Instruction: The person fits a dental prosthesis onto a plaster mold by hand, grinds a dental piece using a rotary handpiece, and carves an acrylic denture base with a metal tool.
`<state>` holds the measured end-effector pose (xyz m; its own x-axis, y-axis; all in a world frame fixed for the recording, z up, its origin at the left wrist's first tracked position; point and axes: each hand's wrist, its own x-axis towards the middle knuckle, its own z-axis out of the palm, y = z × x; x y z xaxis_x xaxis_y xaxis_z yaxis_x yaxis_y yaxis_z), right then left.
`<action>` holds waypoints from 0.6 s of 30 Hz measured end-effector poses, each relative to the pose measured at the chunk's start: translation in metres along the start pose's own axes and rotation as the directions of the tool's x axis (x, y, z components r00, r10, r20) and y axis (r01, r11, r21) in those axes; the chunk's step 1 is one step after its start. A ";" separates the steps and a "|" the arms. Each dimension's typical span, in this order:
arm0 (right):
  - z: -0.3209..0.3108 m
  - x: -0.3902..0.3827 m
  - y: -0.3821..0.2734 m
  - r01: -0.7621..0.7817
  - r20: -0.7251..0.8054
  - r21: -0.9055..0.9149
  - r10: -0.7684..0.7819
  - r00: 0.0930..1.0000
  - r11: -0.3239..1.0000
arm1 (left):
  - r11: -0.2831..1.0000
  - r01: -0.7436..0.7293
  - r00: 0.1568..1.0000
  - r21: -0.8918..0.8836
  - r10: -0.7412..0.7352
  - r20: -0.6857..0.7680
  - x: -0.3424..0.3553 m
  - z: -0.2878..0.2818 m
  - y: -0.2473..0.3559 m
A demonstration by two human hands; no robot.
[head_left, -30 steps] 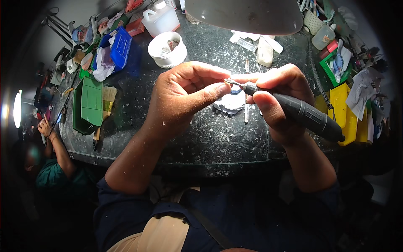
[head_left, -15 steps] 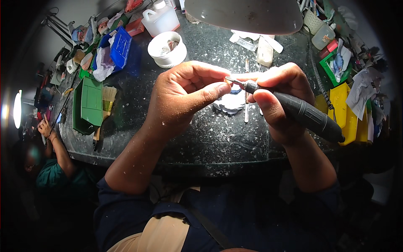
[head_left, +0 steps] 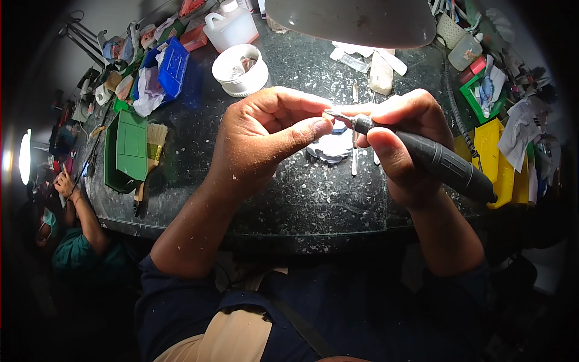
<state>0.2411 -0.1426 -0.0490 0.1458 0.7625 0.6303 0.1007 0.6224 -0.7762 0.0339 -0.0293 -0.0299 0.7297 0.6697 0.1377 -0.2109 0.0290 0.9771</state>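
My right hand [head_left: 410, 151] is wrapped round a black rotary handpiece [head_left: 446, 166], its metal tip [head_left: 338, 117] pointing left. My left hand [head_left: 259, 142] pinches a small piece [head_left: 327, 116] between thumb and forefinger at that tip; its shape is too small to make out. Both hands are raised over a brightly lit white object [head_left: 332, 145] on the dark bench. A slim stick-like tool [head_left: 354, 163] lies just right of that object.
A lamp [head_left: 350, 24] overhangs the dusty bench [head_left: 289, 211]. Around are a white pot [head_left: 240, 78], jug [head_left: 232, 33], blue bin [head_left: 170, 72], green bin [head_left: 129, 151], brush [head_left: 155, 142], yellow bin [head_left: 500, 157] and pale block [head_left: 381, 72]. A co-worker [head_left: 78, 235] sits at left.
My hands and the handpiece have shifted only very slightly. The co-worker's masked head has turned a little.
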 end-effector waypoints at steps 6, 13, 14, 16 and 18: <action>-0.003 -0.001 -0.005 -0.030 0.000 -0.021 0.030 1.000 0.999 | 1.000 -0.011 1.000 0.014 0.011 0.006 0.000 -0.001 -0.001; 0.008 0.000 -0.007 0.032 -0.039 0.037 -0.030 0.999 0.999 | 1.000 -0.005 1.000 0.002 0.005 -0.011 0.001 0.001 -0.001; 0.010 0.000 -0.004 0.057 -0.038 0.068 -0.054 0.998 0.996 | 1.000 -0.004 1.000 0.004 0.004 -0.014 0.001 0.001 -0.001; 0.009 0.001 -0.003 0.052 -0.015 0.055 -0.051 0.999 0.997 | 0.999 -0.025 1.000 -0.021 0.024 -0.016 -0.001 0.000 -0.002; 0.006 0.001 -0.005 0.046 0.005 0.026 -0.046 0.999 0.999 | 0.999 -0.020 1.000 -0.027 0.019 -0.011 0.000 0.001 -0.002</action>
<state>0.2351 -0.1439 -0.0445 0.1362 0.7338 0.6656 0.0818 0.6613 -0.7457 0.0354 -0.0303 -0.0313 0.7181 0.6786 0.1546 -0.2429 0.0362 0.9694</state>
